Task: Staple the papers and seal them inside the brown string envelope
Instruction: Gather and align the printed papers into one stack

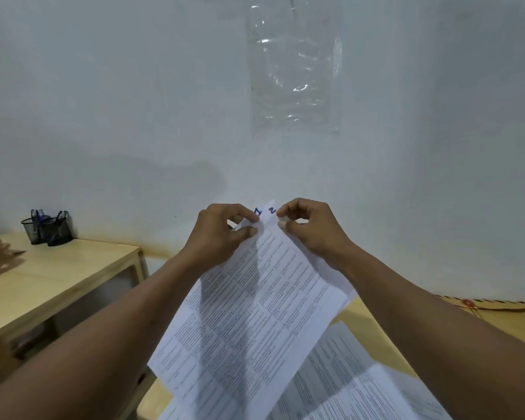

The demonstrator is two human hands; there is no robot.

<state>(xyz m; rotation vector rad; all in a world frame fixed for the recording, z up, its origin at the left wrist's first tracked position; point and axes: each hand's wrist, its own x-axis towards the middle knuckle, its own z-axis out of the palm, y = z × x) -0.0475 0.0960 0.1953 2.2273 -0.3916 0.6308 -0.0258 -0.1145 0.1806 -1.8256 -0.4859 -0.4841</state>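
Pinching the top corners of white printed paper sheets (255, 313), left hand (222, 231) and right hand (309, 228) hold them up mid-scene, thumb and forefinger closed on the edge, other fingers curled. More printed sheets (361, 383) lie near on a light wooden table (376, 331). Brown string envelope (503, 313) lies flat at right, behind the right forearm. Black mesh pen holder (49, 227) sits far left.

Far left: a light wooden table (73, 277) is carrying a black mesh pen holder (50, 228) by its far edge. Near right: a second wooden table (367, 316) is bearing printed sheets (346, 389) lying flat, a brown string envelope (497, 316) lying farther right.
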